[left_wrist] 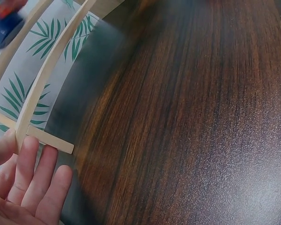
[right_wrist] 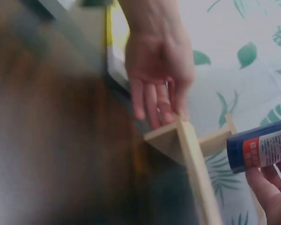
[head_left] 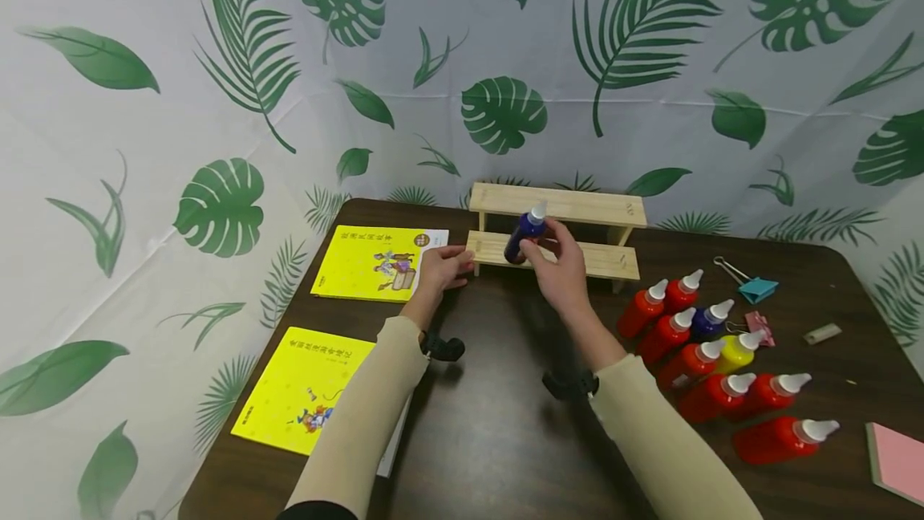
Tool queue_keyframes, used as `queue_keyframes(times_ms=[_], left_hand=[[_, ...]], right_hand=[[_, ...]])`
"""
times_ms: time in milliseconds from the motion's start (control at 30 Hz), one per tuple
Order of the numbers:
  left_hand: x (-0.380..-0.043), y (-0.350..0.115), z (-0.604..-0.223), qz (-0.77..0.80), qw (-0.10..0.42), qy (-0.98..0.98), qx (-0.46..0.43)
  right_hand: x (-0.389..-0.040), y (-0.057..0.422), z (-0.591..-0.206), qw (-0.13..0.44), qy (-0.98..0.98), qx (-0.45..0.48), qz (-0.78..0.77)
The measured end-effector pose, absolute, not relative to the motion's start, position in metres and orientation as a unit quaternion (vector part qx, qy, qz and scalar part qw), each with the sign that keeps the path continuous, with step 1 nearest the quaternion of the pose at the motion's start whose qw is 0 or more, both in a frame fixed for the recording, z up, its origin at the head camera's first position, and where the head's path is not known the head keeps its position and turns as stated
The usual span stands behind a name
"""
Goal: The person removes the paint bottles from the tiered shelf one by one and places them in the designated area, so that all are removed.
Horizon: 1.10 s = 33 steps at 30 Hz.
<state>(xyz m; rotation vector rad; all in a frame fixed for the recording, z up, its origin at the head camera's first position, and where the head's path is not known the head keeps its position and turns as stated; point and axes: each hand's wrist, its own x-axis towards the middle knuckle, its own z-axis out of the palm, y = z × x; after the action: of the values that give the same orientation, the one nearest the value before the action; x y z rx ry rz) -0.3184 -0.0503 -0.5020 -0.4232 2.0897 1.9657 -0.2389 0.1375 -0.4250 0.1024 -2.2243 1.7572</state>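
Observation:
A two-tier wooden rack point(head_left: 605, 259) stands at the back of the table. My left hand point(head_left: 440, 270) pinches the left end of its lower board, the thumb above and fingers below, as the left wrist view shows at the rack point(left_wrist: 46, 77). In my right hand point(head_left: 563, 270) is a dark blue squeeze bottle point(head_left: 521, 241) with a white pointed cap, tilted in front of the lower board. The right wrist view shows the bottle's point(right_wrist: 253, 151) base and its red and white label, over the rack point(right_wrist: 194, 164).
Two yellow books point(head_left: 361, 263) lie along the table's left side. On the right stand several red bottles point(head_left: 642, 311), with one blue point(head_left: 707, 321) and one yellow point(head_left: 738, 353). Beyond them lie a blue binder clip point(head_left: 758, 289), a pink clip point(head_left: 759, 329) and a pink pad point(head_left: 898, 460).

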Motion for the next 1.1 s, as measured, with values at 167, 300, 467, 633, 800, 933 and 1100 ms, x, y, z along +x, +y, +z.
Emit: queue_keyframes(times_ms=[167,300,467,633,800,933,1100], left_hand=[[-0.318,-0.049,-0.504,0.674,0.113,0.717,-0.142],[-0.317,-0.05,-0.505,0.677,0.104,0.715,-0.141],[-0.316,-0.05,-0.504,0.678,0.112,0.712,-0.143],[-0.315,-0.051,-0.501,0.674,0.127,0.711,-0.155],[-0.315,-0.051,-0.498,0.678,0.125,0.708,-0.152],[-0.315,-0.051,-0.498,0.678,0.124,0.709,-0.152],[-0.315,-0.049,-0.501,0.679,0.117,0.71,-0.145]], right_hand=[[-0.182,0.156,-0.449,0.163,-0.749,-0.009,0.642],[-0.144,0.177,-0.481,0.17,-0.751,-0.07,0.634],[-0.093,0.202,-0.499,0.183,-0.767,-0.133,0.6],[-0.058,0.225,-0.508,0.217,-0.791,-0.191,0.539],[-0.044,0.238,-0.504,0.221,-0.817,-0.272,0.458],[-0.039,0.241,-0.502,0.22,-0.831,-0.296,0.417],[-0.036,0.243,-0.506,0.237,-0.841,-0.291,0.389]])
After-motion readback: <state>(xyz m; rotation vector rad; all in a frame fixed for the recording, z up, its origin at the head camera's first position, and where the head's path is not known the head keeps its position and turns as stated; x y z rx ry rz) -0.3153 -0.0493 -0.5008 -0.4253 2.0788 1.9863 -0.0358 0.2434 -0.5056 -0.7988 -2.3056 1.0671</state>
